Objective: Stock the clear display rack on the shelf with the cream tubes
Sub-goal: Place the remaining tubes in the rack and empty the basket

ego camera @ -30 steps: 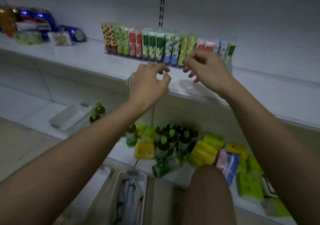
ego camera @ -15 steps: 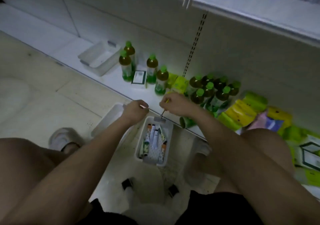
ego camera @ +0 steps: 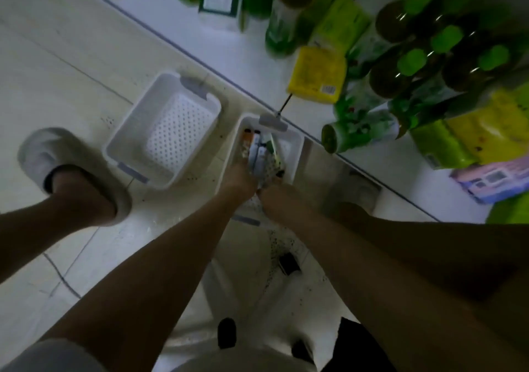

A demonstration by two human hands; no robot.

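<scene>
While I reach down, both my hands are in the white basket [ego camera: 296, 142] on the floor. My left hand [ego camera: 240, 178] and right hand [ego camera: 274, 194] touch the cream tubes [ego camera: 262, 154], but I cannot tell if they pinch any. More tubes are left. The other basket [ego camera: 163, 128] holds nothing.

White baskets [ego camera: 296, 145] are showing pale grey handles, the empty one [ego camera: 160, 131] dotted with small holes. Tubes [ego camera: 259, 154] are showing orange, grey and green-patterned sides. Bottles [ego camera: 400, 76] are wearing bright green caps beside yellow packs [ego camera: 316, 75].
</scene>
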